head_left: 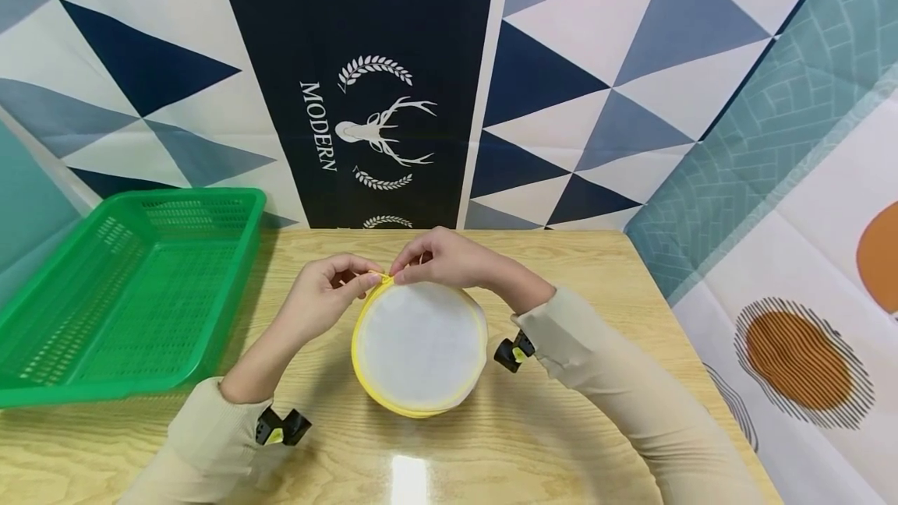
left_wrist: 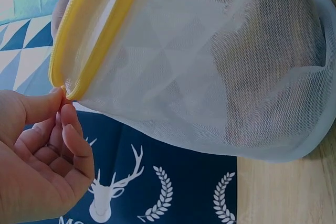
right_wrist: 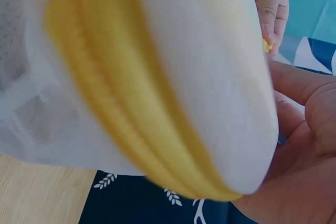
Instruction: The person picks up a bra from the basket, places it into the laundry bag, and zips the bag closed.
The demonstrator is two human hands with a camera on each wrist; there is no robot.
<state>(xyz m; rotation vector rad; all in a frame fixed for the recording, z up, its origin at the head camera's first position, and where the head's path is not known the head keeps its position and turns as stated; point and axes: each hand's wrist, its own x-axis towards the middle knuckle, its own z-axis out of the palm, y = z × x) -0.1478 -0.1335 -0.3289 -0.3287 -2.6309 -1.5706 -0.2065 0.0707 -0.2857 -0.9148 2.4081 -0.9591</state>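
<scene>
A round white mesh laundry bag (head_left: 421, 345) with a yellow zipper (head_left: 359, 369) around its top stands upright on the table. At the bag's far edge, my left hand (head_left: 326, 291) pinches the small yellow zipper end between thumb and index finger. Close beside it, my right hand (head_left: 449, 259) pinches the bag's rim with thumb and fingers. Two yellow bands (left_wrist: 102, 40) spread apart from the pinched spot in the left wrist view. Through the mesh a brownish shape (left_wrist: 273, 66) shows dimly; its kind cannot be made out.
A green plastic basket (head_left: 235, 287) with perforated sides stands at the left of the wooden table (head_left: 561, 443). Behind the table hangs a patterned cloth (head_left: 547, 84) with triangles and a deer head. Another printed cloth (head_left: 800, 256) borders the right side.
</scene>
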